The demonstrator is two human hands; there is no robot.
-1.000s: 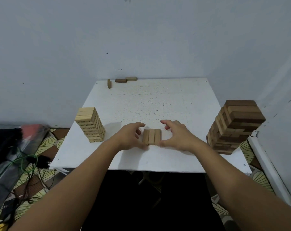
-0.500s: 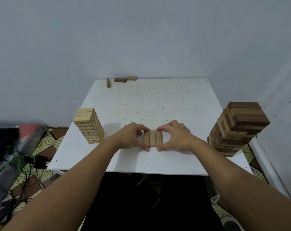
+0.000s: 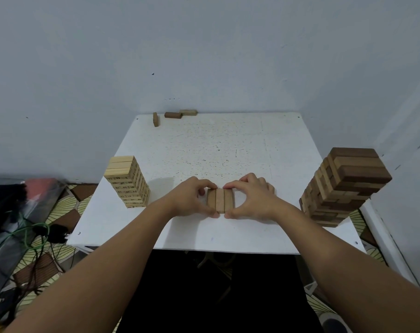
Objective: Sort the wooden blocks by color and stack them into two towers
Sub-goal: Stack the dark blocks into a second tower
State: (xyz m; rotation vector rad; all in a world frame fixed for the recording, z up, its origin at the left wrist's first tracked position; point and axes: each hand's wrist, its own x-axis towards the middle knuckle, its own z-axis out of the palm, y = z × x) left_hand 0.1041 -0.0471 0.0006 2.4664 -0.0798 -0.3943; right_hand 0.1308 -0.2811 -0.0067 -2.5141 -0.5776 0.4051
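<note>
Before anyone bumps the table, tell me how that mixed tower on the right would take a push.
The mixed tower looks apt to tip: it is tall, its layers sit uneven, and it stands near the table edge. Its loose rigid blocks would probably scatter rather than slide as one. Being the taller, it likely resists a nudge more than the pale tower.

On the white table (image 3: 228, 150), the left hand (image 3: 189, 198) and right hand (image 3: 253, 198) pinch a row of three brown blocks (image 3: 220, 200) from both sides. A light-wood tower (image 3: 128, 181) stands left, a mixed brown tower (image 3: 343, 186) right; three loose blocks (image 3: 172, 115) lie at the far edge.
</note>
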